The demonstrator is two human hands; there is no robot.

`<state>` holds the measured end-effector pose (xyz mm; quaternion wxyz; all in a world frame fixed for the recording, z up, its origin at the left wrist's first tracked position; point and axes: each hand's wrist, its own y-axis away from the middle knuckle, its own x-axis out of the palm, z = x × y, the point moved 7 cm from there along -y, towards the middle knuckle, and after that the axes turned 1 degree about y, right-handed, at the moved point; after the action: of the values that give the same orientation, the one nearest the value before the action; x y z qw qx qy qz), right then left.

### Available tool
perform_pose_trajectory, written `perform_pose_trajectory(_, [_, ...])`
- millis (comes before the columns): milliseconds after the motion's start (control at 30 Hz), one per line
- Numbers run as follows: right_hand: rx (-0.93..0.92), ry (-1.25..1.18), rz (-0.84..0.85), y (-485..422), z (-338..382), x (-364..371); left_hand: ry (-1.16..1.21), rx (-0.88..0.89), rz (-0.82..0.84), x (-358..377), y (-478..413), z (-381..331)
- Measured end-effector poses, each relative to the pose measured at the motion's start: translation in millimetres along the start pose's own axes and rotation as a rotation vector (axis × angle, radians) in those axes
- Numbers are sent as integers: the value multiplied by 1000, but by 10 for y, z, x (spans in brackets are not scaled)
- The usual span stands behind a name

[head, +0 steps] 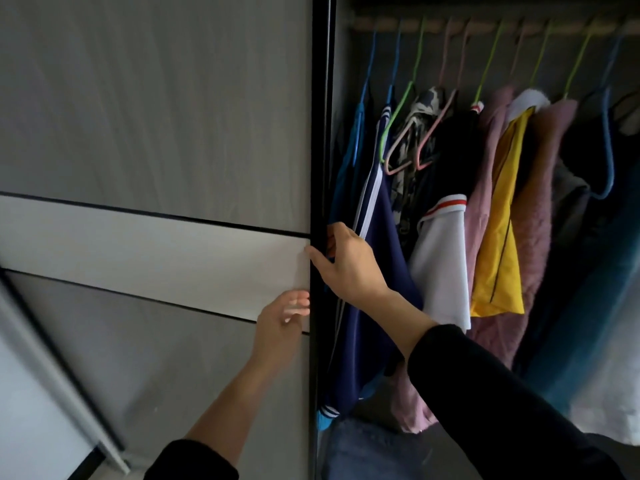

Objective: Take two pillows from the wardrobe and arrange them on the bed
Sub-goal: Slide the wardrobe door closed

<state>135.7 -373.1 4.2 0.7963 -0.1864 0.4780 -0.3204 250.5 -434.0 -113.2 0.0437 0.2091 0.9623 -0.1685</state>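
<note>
I face a wardrobe with a grey sliding door (156,133) that has a white band across it. My right hand (346,265) grips the door's black edge (320,168), fingers curled around it. My left hand (284,317) lies flat on the door's face just left of that edge, fingers spread. The open section on the right shows hanging clothes (450,202). A pale, soft white shape (613,403) lies at the lower right inside; I cannot tell if it is a pillow. The bed is out of view.
Coloured hangers hang from a rail (485,26) at the top. Garments include a navy jacket (374,271), a white shirt (443,265), a yellow piece (498,237) and pink coats (540,220). Folded denim (370,452) sits at the wardrobe's bottom. A second door panel (31,393) lies far left.
</note>
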Motion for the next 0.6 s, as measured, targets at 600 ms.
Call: perform_pose_trajectory(600, [-704, 1162, -39, 444, -384, -779, -326, 310, 392, 1032, 337, -384])
